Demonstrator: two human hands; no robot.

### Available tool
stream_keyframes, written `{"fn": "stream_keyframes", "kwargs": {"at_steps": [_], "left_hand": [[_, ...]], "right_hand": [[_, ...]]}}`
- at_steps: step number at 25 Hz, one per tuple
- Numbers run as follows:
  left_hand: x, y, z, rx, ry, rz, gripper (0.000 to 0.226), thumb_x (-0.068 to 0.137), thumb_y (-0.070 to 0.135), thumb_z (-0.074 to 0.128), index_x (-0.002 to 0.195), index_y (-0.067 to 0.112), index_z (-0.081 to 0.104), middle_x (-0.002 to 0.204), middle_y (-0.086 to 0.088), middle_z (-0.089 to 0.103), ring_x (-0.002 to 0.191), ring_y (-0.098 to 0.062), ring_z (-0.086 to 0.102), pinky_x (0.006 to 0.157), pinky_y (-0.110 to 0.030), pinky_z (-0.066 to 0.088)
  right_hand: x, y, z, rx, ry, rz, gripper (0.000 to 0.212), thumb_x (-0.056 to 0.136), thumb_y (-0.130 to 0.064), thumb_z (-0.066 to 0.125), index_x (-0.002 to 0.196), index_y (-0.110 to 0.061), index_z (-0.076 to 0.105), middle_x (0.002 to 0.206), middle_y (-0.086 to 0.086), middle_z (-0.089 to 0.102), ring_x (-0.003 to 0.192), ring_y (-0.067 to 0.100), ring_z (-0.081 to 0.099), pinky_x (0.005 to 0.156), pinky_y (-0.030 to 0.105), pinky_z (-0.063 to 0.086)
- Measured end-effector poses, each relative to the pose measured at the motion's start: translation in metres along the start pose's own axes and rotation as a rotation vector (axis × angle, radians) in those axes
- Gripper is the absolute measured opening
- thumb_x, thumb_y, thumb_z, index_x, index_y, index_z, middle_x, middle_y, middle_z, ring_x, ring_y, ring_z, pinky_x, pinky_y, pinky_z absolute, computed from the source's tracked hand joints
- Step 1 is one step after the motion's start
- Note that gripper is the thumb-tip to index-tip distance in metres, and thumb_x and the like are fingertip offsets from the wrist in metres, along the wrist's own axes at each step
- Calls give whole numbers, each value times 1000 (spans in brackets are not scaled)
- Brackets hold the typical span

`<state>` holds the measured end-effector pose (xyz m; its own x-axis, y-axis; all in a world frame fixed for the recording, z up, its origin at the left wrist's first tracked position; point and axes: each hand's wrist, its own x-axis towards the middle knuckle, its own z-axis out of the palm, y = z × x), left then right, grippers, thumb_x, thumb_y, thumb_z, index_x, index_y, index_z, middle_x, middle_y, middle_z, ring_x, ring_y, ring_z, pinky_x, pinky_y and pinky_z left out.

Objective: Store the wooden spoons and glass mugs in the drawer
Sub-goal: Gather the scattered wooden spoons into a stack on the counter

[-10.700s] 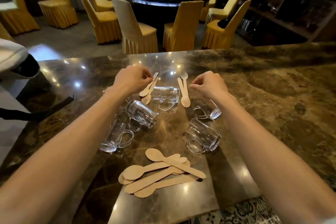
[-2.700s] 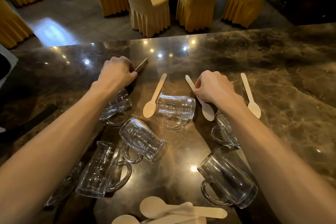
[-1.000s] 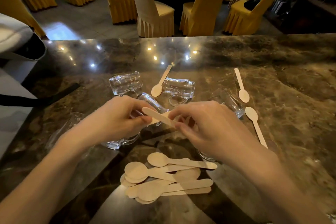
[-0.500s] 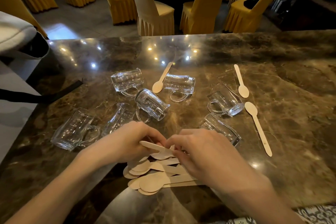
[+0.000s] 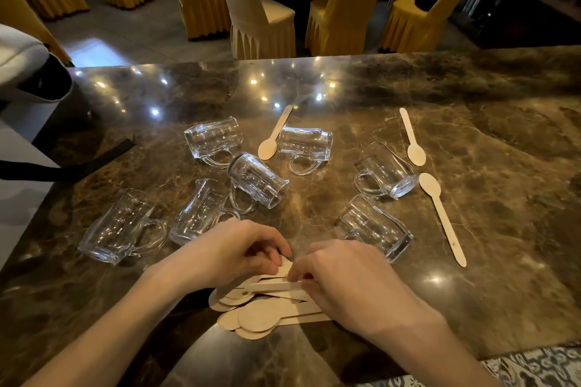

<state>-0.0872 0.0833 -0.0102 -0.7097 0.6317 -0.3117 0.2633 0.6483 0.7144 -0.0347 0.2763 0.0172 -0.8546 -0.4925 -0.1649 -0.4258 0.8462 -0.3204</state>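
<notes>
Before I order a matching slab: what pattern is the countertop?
Brown veined marble countertop, head view.

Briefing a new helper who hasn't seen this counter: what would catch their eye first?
Seven clear glass handled mugs lie tipped on their sides across the glossy dark brown marble countertop. At its near edge, the left hand and right hand pinch at a fanned pile of flat pale wooden spoons; three loose spoons lie farther out.

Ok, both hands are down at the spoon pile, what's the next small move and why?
Probably release the top spoon: the left hand and right hand both pinch it, and it already lies on the spoon pile. That frees the right hand for the loose spoon lying to its right.
</notes>
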Motion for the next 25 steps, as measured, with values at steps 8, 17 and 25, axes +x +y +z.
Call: {"fn": "stream_keyframes", "kwargs": {"at_steps": [8, 17, 25], "left_hand": [[2, -1, 1, 29, -10, -6, 21, 84, 25, 67, 100, 38, 64, 84, 26, 66, 80, 8, 62, 76, -9, 46], [1, 3, -1, 165, -54, 60, 18, 89, 32, 58, 103, 41, 65, 95, 22, 63, 88, 8, 57, 79, -13, 46], [20, 27, -53, 99, 149, 97, 30, 79, 53, 52, 103, 40, 65, 93, 18, 67, 79, 6, 60, 69, -8, 46]], "right_hand": [[4, 3, 6, -1, -17, 21, 23, 92, -27, 47, 107, -33, 63, 105, -8, 60, 99, 22, 59, 72, 32, 42], [5, 5, 8, 28, -13, 23, 20, 92, -31, 49, 107, -34, 62, 106, -11, 60, 100, 18, 59, 70, 29, 40], [20, 51, -42, 85, 214, 189, 10, 84, -43, 63, 92, -38, 67, 89, -18, 67, 85, 7, 61, 73, 30, 52]]}}
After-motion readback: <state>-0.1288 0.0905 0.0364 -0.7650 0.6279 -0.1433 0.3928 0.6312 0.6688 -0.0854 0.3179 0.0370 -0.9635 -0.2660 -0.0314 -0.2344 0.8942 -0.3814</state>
